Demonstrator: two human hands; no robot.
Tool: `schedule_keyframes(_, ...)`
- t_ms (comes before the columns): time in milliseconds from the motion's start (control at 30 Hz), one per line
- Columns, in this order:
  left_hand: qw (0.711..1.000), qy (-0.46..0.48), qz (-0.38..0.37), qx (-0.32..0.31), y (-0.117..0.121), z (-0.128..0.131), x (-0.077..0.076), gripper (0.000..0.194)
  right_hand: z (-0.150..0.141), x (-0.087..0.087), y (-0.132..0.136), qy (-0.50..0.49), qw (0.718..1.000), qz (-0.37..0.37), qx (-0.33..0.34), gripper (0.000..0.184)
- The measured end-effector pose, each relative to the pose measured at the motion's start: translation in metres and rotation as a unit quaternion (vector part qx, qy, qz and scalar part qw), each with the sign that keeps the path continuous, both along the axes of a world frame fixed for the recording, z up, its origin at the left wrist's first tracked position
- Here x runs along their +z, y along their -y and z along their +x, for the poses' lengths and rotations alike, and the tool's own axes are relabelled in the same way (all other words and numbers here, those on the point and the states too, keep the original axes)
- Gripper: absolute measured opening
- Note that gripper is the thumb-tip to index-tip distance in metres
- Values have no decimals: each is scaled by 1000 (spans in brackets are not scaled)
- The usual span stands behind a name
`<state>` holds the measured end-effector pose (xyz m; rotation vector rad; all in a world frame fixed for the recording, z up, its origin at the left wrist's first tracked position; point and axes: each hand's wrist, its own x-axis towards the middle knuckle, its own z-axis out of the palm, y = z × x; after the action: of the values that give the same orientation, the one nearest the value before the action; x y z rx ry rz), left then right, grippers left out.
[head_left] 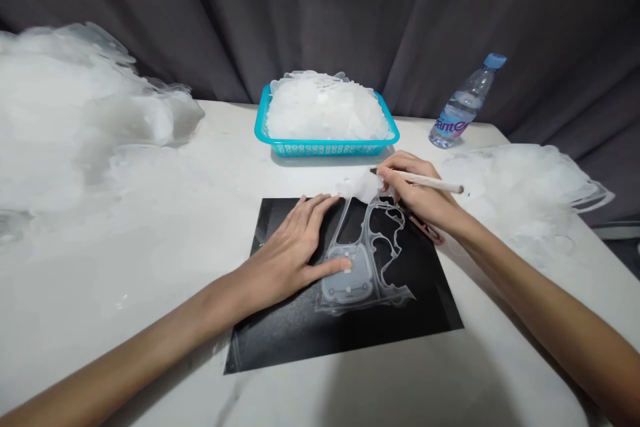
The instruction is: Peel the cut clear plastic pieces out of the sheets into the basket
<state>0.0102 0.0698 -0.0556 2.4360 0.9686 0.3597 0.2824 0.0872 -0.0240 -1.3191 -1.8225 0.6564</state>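
A clear, thin plastic sheet [373, 290] with cut-out openings and ragged strips lies on a black mat [280, 340]. My left hand [295, 250] rests flat on the mat, fingers stretched out, its thumb pressing on a rounded translucent piece [357, 273] within the sheet. At the sheet's far end, my right hand [413, 187] is closed around a white pen-like tool [435, 182] with a dark tip. That tip is by a whitish part of the sheet; whether they touch I cannot tell. Under my right wrist, a pinkish handle-like loop [429, 230] shows partly.
Behind the mat stands a blue basket [330, 148] heaped with translucent pieces. A large pile of clear plastic [75, 113] covers the left of the white table [125, 340], and a smaller plastic pile [525, 187] lies right. A water bottle [461, 110] stands at the back right before a dark curtain [320, 13].
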Motion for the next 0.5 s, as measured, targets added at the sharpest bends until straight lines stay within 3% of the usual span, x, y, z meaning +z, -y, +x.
schedule_keyframes(100, 997, 47, 48, 41, 4, -1, 5, 86, 3, 9, 1, -70, 995, -73, 3, 27)
schedule_keyframes(167, 994, 83, 44, 54, 8, 1, 13, 62, 0, 12, 9, -116, 987, -108, 27, 27)
schedule_keyframes(200, 994, 94, 1, 56, 11, 3, 17, 48, -3, 13, 14, -134, 982, -124, 44, 27)
schedule_keyframes(267, 976, 119, -171, 66, 14, 9, 25, 37, -10, 15, 25, -159, 973, -147, 79, 26)
schedule_keyframes(300, 946, 143, -279, 78, 15, 13, 28, 44, -15, 16, 30, -164, 970, -154, 97, 24)
schedule_keyframes(367, 856, 223, -453, 109, 14, 21, 31, 64, -22, 17, 41, -159, 964, -162, 136, 18)
schedule_keyframes(433, 779, 303, -534, 130, 11, 25, 32, 69, -27, 18, 49, -132, 962, -160, 176, 14)
schedule_keyframes(500, 749, 339, -551, 145, 8, 27, 32, 55, -26, 21, 53, -103, 963, -137, 207, 18)
